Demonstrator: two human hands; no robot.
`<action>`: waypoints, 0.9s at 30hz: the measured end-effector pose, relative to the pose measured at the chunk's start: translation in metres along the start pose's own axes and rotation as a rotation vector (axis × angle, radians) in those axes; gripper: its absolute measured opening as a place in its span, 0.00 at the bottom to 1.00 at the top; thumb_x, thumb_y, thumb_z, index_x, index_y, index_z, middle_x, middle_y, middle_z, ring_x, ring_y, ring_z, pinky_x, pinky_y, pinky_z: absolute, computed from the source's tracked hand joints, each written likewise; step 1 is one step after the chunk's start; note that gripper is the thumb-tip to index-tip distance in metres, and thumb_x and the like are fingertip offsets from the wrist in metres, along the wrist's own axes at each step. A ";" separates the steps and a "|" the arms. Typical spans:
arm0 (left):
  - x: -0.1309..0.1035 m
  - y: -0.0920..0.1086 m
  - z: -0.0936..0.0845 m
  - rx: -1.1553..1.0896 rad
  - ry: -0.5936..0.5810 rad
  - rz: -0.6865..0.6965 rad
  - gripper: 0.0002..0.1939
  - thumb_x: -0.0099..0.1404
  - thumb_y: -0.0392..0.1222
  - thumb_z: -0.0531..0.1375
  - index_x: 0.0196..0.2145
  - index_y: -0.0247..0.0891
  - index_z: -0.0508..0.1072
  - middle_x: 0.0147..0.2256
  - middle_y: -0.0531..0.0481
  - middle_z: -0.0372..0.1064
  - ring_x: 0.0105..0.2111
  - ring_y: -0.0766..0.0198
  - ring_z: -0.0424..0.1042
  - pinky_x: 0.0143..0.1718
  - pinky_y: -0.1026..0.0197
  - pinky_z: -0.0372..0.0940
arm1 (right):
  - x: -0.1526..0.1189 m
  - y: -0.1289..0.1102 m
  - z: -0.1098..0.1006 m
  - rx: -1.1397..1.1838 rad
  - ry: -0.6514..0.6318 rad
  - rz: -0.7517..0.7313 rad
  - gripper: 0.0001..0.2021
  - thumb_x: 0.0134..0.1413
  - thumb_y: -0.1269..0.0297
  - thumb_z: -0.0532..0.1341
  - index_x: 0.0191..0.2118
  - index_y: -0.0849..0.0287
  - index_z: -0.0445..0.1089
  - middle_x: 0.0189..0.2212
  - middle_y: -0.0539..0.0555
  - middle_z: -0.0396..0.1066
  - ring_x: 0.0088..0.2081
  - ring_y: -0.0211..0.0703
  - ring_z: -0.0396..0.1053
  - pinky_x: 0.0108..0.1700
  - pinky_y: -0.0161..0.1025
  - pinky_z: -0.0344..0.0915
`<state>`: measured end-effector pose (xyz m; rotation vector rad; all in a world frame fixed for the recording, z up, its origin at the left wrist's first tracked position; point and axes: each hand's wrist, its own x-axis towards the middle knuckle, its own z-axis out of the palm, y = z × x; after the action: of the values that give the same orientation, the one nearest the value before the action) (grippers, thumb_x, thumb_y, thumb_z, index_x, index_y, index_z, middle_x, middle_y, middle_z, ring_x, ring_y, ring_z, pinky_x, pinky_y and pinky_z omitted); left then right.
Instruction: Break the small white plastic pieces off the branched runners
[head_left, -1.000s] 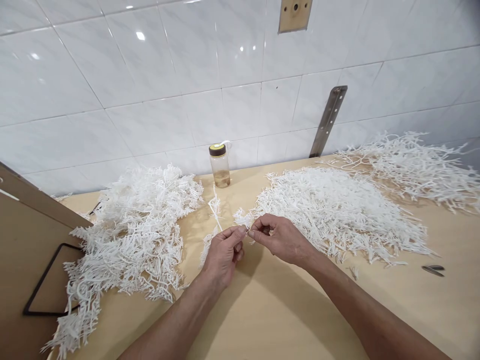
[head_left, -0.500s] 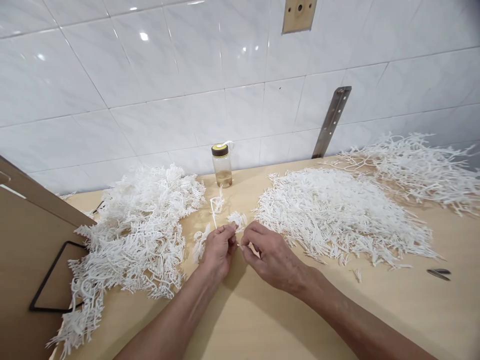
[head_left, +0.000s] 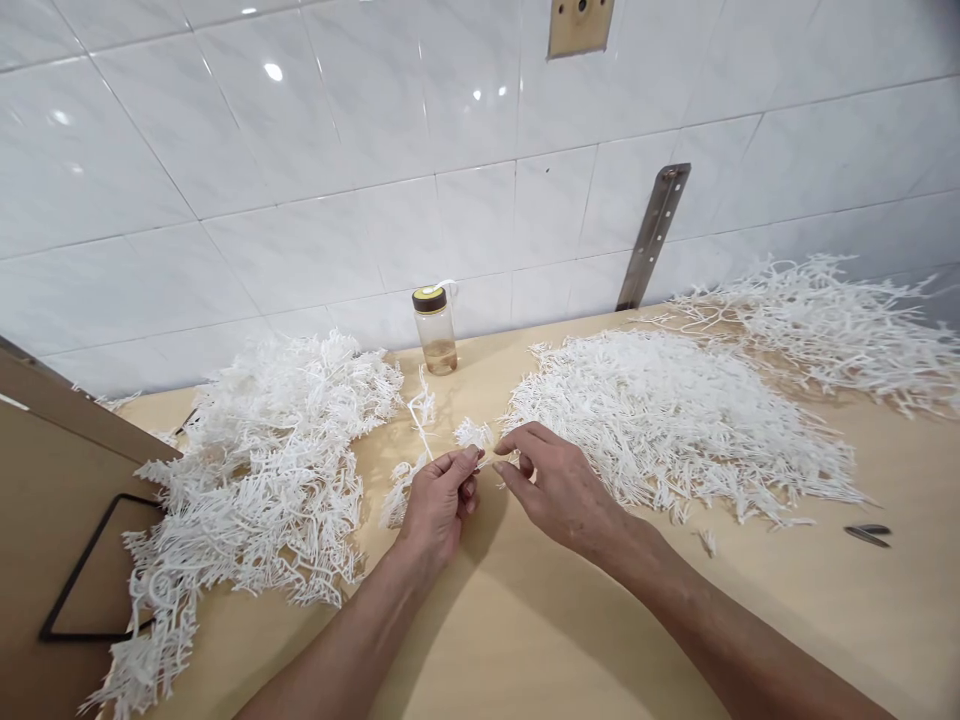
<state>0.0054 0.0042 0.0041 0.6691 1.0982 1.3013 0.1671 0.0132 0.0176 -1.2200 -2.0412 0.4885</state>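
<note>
My left hand (head_left: 441, 497) is closed in a pinch on a white strand (head_left: 421, 428), which sticks up behind the thumb and toward the jar. Just to the right, my right hand (head_left: 551, 485) has thumb and index finger a little apart near the strand's short end; whether they touch it is too small to tell. Behind the fingers lies a small white tuft (head_left: 472, 433), and another clump (head_left: 400, 490) is left of my left hand. A large heap of white branched strands (head_left: 277, 470) is on the left, a second heap (head_left: 675, 415) on the right.
A lidded jar with brown liquid (head_left: 436, 335) stands near the tiled wall. More strands (head_left: 840, 325) lie at the back right, small dark snips (head_left: 868, 535) at the right. A metal bracket (head_left: 654, 237) leans at the wall; a brown panel (head_left: 52, 540) borders the left.
My right hand has shifted slightly away from my left hand, and its thumb and index finger have parted. The view has tilted a little.
</note>
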 end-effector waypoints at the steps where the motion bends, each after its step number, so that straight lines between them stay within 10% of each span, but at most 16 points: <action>1: -0.001 0.000 0.000 0.008 -0.003 0.006 0.21 0.45 0.53 0.73 0.28 0.32 0.76 0.18 0.57 0.59 0.17 0.75 0.54 0.17 0.68 0.48 | -0.001 -0.003 0.002 0.036 0.001 -0.011 0.06 0.60 0.69 0.58 0.42 0.57 0.69 0.42 0.54 0.70 0.28 0.36 0.67 0.35 0.38 0.64; 27: -0.003 -0.001 0.002 -0.038 -0.049 -0.030 0.19 0.44 0.48 0.74 0.21 0.33 0.69 0.18 0.57 0.59 0.20 0.74 0.55 0.21 0.68 0.52 | -0.004 -0.010 0.020 0.017 0.038 -0.194 0.09 0.60 0.75 0.53 0.31 0.59 0.66 0.32 0.52 0.66 0.29 0.37 0.63 0.31 0.35 0.60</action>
<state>0.0079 0.0016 0.0043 0.6509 1.0372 1.2713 0.1473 0.0054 0.0085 -1.0010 -2.0924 0.3853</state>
